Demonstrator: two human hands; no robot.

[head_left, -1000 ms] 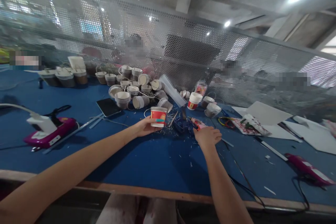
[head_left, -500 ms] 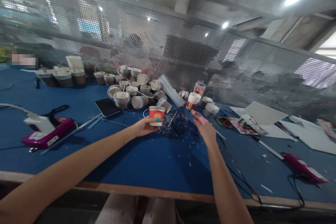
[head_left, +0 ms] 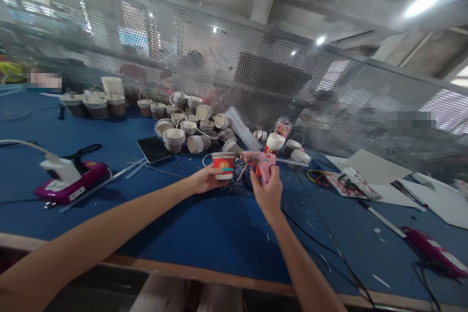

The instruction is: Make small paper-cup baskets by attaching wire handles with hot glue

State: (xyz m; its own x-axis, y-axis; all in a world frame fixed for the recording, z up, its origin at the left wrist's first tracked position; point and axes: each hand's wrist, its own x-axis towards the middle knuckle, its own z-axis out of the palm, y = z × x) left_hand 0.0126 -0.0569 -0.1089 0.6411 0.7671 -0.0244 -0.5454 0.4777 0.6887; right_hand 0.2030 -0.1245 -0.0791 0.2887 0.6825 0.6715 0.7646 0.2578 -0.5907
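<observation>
My left hand (head_left: 209,179) is closed around a red paper cup (head_left: 223,165) with a gold emblem, held upright above the blue table. A pink glue gun (head_left: 263,161) is gripped in my right hand (head_left: 268,187), with a clear glue stick (head_left: 290,161) poking out of its back. The gun's nozzle points left and is close to the cup's right side near the rim; I cannot tell whether they touch. Behind the gun stand stacked red and white paper cups (head_left: 274,143).
Many small grey and white buckets (head_left: 174,139) crowd the back left. A black phone (head_left: 153,149) lies before them. Purple power strips sit at left (head_left: 71,183) and right (head_left: 435,252). White papers (head_left: 376,165) and scraps lie on the right. A perforated metal screen (head_left: 248,68) stands behind.
My right hand has lifted the pink glue gun off the table and brought it left, up to the cup. My left hand still holds the cup in nearly the same place.
</observation>
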